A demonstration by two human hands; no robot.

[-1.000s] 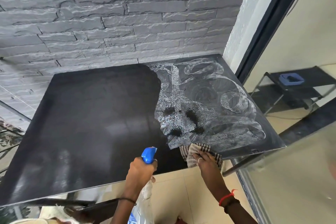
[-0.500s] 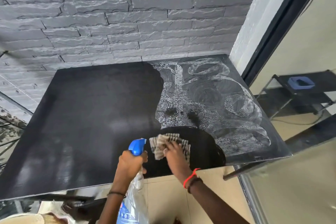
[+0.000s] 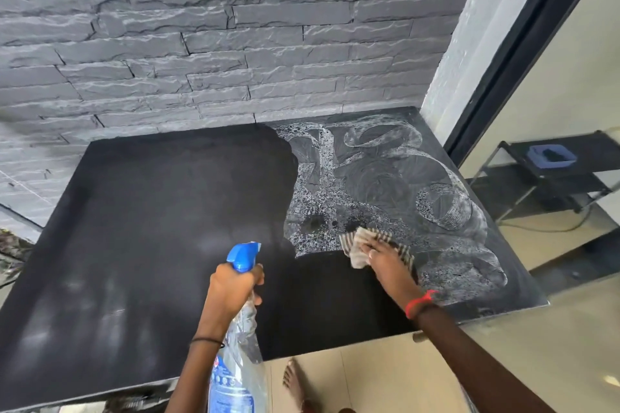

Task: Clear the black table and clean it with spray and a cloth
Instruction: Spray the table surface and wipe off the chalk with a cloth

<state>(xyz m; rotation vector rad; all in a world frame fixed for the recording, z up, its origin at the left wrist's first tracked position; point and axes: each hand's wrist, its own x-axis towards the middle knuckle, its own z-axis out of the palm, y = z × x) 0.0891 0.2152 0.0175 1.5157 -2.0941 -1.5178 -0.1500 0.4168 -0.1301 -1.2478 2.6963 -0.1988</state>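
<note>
The black table [image 3: 151, 228] fills the middle of the view, dark and wiped on its left and near side. Its right part carries white foamy swirls of spray [image 3: 396, 184]. My right hand [image 3: 389, 261] presses a striped brown-and-cream cloth [image 3: 365, 241] flat on the table at the edge of the foam. My left hand [image 3: 231, 292] grips the neck of a clear spray bottle [image 3: 235, 375] with a blue trigger head [image 3: 243, 256], held over the table's front edge.
A grey stone-brick wall [image 3: 235, 43] runs behind the table. At the right stands a glass pane with a black frame [image 3: 523, 54], and beyond it a black rack holding a blue tray [image 3: 550, 154]. My bare foot [image 3: 295, 382] stands on the beige tiled floor below.
My right hand has swept the cloth leftward along the near edge, then up and right into the foam, leaving a clean black patch. The spray bottle stays in my left hand.
</note>
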